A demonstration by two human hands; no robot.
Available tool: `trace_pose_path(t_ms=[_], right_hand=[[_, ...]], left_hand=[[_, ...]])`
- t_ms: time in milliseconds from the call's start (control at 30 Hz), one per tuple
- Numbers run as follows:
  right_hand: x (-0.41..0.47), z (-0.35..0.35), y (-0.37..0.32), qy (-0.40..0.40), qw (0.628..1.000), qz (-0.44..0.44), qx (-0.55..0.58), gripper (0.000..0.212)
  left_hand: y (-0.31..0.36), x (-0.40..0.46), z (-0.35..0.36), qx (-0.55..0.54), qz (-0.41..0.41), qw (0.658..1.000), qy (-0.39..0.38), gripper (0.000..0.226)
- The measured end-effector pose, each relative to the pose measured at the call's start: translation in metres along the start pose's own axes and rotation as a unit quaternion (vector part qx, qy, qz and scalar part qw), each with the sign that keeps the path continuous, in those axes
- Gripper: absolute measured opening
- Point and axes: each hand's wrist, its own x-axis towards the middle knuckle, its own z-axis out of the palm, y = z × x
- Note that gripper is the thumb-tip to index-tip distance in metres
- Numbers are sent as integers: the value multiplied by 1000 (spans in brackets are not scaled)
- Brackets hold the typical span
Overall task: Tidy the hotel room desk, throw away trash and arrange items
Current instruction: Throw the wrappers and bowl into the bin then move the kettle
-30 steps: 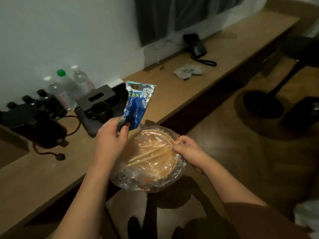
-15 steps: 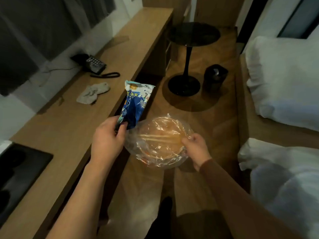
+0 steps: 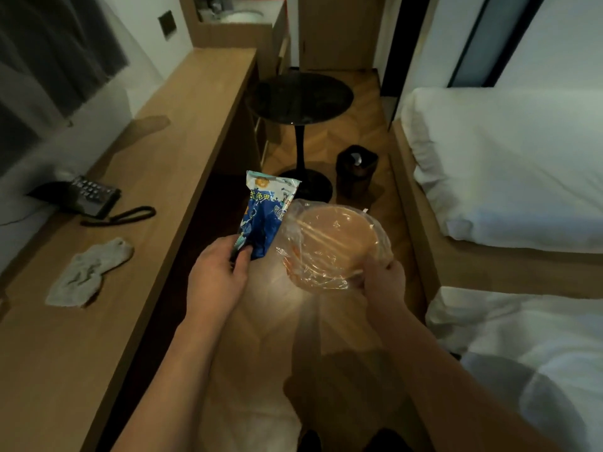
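My left hand [image 3: 217, 274] pinches the bottom corner of a blue and white snack wrapper [image 3: 262, 220], which stands upright above the floor. Just right of it, my right hand [image 3: 383, 280] grips the near edge of a round takeaway bowl wrapped in a clear plastic bag [image 3: 332, 244], with chopsticks lying inside. Both are held in the aisle between the wooden desk [image 3: 146, 197] and the beds. A small black trash bin [image 3: 356, 171] stands on the floor ahead, beyond the bowl.
On the desk lie a crumpled grey cloth [image 3: 89, 272] and a black telephone [image 3: 81, 195] with its cord. A round black pedestal table [image 3: 300, 97] stands ahead beside the bin. Two white beds [image 3: 509, 164] fill the right side.
The view has swung right and forward along the aisle, away from the desk's bottles and tray. Both hands still hold the wrapper and bagged bowl; the bin now appears closer.
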Motion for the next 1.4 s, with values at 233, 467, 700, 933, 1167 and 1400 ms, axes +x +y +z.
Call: trace_pose_path(t_ms=[233,467,700,933,1167,1400], right_hand=[[131,24,-45,47,999,20,7,46],[271,32,-119,98,993,31,51,42],[388,56,-184,123,988,21,96,41],[515,102,-247,199,975,-19,93,32],[629,138,-318,228,969,-12,92,25],[750,149,-367,222,967,7,128,22]], left_hand=[[40,116,82,-7,22,999,-27,23],[94,247,155,-9,19,998,-53,16],[131,364,225,-18,32,997,-65,10],[152,496,300,-46,-1,991,-122,9],[200,633,370,-70,-58,982,-165,12],[231,725,452,-24,-87,975,-202,9]])
